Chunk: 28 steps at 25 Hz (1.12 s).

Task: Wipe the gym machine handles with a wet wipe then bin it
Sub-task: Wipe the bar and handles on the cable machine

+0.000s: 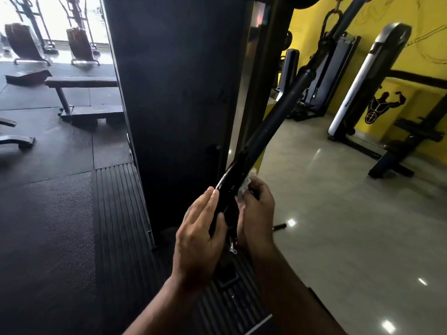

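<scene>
Diagonally across the middle of the view runs the black handle bar of the machine, its long axis rising from a glossy, bent lower end by the hands up and to the right towards the top of the frame, where it meets a looped hanger; the lower end points down and to the left, just in front of the dark weight-stack column. The left hand lies along the left side of that lower end, fingers fairly straight and laid lengthwise on the bar, thumb resting on its front; the right hand is on the opposite side, fingers curled round a crumpled white wet wipe and pressing it against the bar just above the bend; only a small bunch of the wipe shows past the fingers. A chrome clip hangs just below the two hands. Underfoot is a ribbed black rubber mat on the left and a shiny tiled floor on the right; a flat bench stands well off to the left, and a yellow wall closes the right side.
</scene>
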Tool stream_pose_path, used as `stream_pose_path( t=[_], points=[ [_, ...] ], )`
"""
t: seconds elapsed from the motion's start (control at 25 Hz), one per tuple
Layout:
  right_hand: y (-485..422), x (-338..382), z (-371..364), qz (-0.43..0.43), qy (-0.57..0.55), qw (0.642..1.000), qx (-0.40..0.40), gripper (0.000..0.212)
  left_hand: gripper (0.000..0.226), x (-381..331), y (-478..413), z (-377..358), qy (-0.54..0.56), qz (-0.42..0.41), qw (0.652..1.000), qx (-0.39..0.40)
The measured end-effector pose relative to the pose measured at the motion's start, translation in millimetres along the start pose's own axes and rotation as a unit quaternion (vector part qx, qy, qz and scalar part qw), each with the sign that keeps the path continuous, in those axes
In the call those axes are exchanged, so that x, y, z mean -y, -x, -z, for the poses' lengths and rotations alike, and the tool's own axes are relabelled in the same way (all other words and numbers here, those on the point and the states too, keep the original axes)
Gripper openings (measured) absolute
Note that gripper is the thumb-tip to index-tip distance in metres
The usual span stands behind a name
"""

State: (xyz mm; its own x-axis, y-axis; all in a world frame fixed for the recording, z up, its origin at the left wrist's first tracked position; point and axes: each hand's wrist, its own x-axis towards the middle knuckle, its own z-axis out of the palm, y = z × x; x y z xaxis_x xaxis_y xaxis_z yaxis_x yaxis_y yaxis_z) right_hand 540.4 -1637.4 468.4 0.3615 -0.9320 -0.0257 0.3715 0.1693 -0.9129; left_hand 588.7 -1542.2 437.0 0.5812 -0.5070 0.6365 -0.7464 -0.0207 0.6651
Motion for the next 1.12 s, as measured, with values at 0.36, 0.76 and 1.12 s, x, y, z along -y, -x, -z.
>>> stream_pose_path(
  t=[0.36,0.76,1.12],
  points=[
    [-19,3,-11,-0.084,-0.194,0.976,0.053,0.018,0.044,2,-4,-1,-0.026,-0.017,0.998,-0.049],
    [-35,11,-2,-0.056,-0.161,0.981,0.098,0.014,0.039,-6,-16,-9,-0.077,-0.021,0.992,-0.097],
    [-86,15,14,0.548,0.28,0.776,0.135,0.013,0.036,-13,-31,-9,-0.103,-0.018,0.983,-0.149]
  ],
)
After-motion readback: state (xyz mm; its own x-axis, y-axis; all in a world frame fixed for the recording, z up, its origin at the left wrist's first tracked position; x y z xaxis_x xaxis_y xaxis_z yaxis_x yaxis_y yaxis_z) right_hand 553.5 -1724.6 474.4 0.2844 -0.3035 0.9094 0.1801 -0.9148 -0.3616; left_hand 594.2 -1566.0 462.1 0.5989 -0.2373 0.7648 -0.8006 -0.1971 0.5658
